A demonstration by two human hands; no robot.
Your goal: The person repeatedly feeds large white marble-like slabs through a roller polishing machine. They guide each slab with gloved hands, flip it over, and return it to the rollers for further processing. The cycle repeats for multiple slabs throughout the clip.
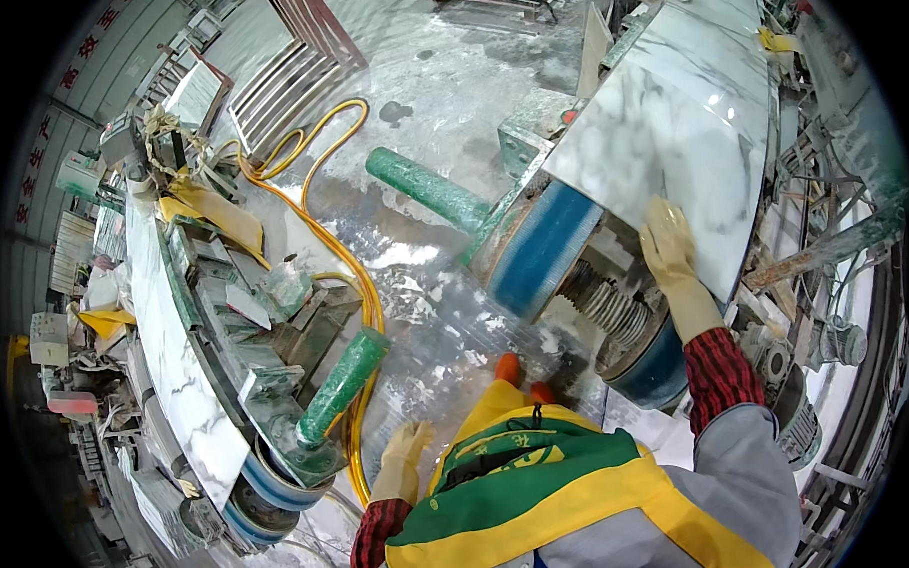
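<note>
My right hand (667, 244), in a cream rubber glove, lies with its fingers stretched out on a white, grey-veined marble-look slab (659, 117). It rests near the slab's close end, where the slab reaches past a blue belt (541, 249) running over a roller. Below the hand, a ribbed spring-like shaft (616, 310) and a second blue band show. My left hand (404, 454), gloved alike, hangs low beside my green and yellow apron (521, 482). It appears to hold nothing, and its fingers look loosely extended. Nearest to it are yellow hoses (364, 427) and a green cylinder (344, 386).
Along the left, another conveyor carries a long marble-look slab (186, 384). A second green cylinder (426, 188) juts from the right conveyor over the wet, stained floor (438, 104). Farther off stands a slatted metal rack (286, 95). Motors (837, 341) and a slanted beam (824, 246) flank the right side.
</note>
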